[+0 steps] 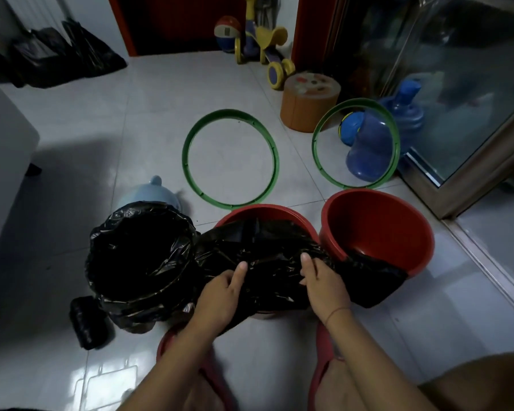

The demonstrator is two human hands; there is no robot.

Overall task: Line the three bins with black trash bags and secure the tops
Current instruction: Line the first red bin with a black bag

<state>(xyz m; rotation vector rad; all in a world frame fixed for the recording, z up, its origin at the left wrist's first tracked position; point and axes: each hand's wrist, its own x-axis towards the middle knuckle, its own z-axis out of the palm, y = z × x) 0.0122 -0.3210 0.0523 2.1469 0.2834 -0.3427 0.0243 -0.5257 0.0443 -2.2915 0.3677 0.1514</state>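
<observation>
Three bins stand in a row on the tiled floor. The left bin (140, 256) is lined with a black bag folded over its rim. A flat black trash bag (267, 262) lies across the middle red bin (267, 212), one end drooping into the bare right red bin (377, 226). My left hand (223, 292) and my right hand (324, 283) both pinch this bag near the middle bin's front edge. Two green rings lie beyond the bins, one at centre (230, 158) and one at right (356, 143).
A roll of black bags (88, 324) lies left of the lined bin. A light blue toy (152, 194) sits behind it. Blue water jugs (368, 146), an orange stool (309, 102), a ride-on toy (264, 46) and a glass door (472, 99) fill the far right. My red slippers (324, 351) are below.
</observation>
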